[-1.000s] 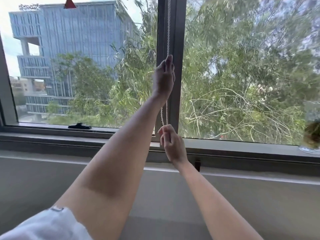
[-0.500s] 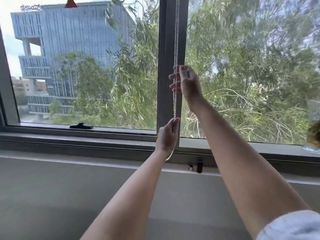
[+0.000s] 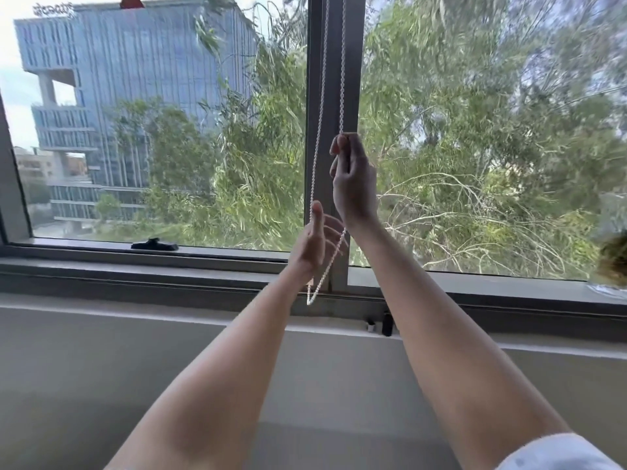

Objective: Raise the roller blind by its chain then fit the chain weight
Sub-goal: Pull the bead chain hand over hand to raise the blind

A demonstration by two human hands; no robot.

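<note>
A white bead chain [image 3: 321,96] hangs as a loop in front of the dark window post [image 3: 314,164], its bottom bend just above the sill. My right hand [image 3: 353,184] is raised and pinches the right strand of the chain at about mid-height. My left hand [image 3: 315,242] is lower, fingers spread apart, beside the left strand without gripping it. A small dark piece and a small white piece [image 3: 386,323] stand on the ledge below the post; I cannot tell whether this is the chain weight. The blind itself is out of view above.
The window sill [image 3: 169,266] runs across the view, with a black window handle [image 3: 154,245] at the left. A plant in a glass dish [image 3: 614,262] sits at the far right of the sill. Below is a plain grey wall.
My left hand has let go of the chain and spread its fingers. My right hand has closed on the right strand, where it was spread beside it half a second ago.
</note>
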